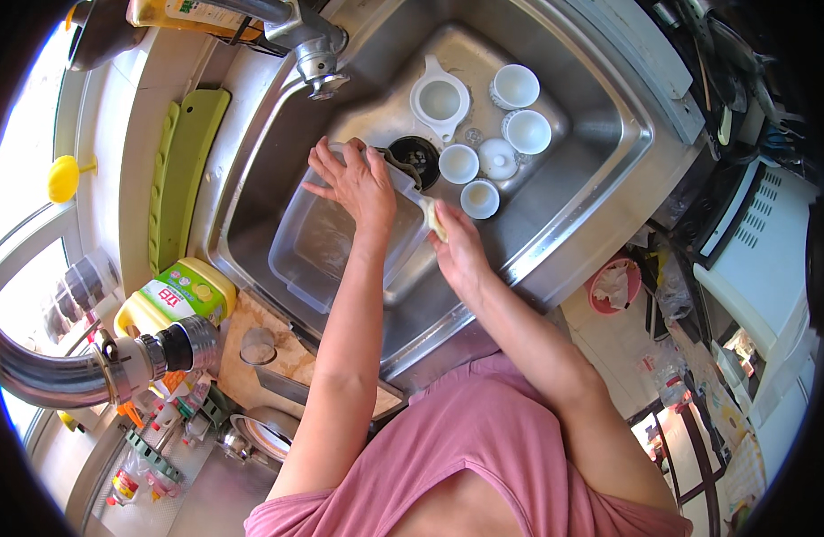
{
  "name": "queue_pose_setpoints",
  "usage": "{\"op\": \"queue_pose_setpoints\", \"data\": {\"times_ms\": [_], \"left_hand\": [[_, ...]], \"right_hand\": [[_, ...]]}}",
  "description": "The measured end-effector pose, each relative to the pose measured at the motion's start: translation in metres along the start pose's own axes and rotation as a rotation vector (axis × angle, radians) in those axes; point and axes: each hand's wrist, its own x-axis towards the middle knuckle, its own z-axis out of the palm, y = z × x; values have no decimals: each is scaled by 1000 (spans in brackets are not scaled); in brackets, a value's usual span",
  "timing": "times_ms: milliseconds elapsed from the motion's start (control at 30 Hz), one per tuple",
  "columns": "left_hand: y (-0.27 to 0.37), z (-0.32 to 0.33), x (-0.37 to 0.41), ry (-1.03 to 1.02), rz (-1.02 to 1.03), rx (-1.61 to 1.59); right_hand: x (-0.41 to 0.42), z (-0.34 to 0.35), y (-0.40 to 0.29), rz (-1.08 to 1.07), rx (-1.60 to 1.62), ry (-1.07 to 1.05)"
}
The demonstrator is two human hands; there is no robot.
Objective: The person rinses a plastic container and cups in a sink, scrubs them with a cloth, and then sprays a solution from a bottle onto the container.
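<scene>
A clear plastic container (318, 235) with some water inside lies tilted in the stainless steel sink (533, 208). My left hand (358, 184) is spread over its far rim and holds it there. Between the fingers and thumb of my right hand (460, 248) is a pale yellow sponge (437, 220), against the container's right corner. Just beyond that corner sits a dark bowl (412, 161), partly hidden by the container. To its right are small white cups (459, 164), a white lid with a knob (499, 160) and a white handled strainer or dish (440, 99).
A chrome faucet (321, 67) overhangs the sink's far left. Along the left ledge stand a green board (190, 174) and a yellow detergent jug (177, 295). A metal pipe (56, 372) juts in at left. On the floor at right is a pink bin (613, 285).
</scene>
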Motion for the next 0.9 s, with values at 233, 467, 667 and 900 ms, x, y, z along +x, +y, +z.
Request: {"op": "queue_pose_setpoints", "data": {"times_ms": [233, 467, 667, 900], "left_hand": [[-6, -8, 3, -71, 41, 30], [-38, -40, 26, -293, 200, -132], [-35, -38, 31, -317, 211, -132], [-42, -33, 26, -290, 209, -123]], "right_hand": [[11, 46, -47, -875, -1008, -112], [3, 55, 41, -971, -2207, -777], [102, 34, 113, -343, -2508, -563], [-8, 39, 1, -781, -1378, -755]]}}
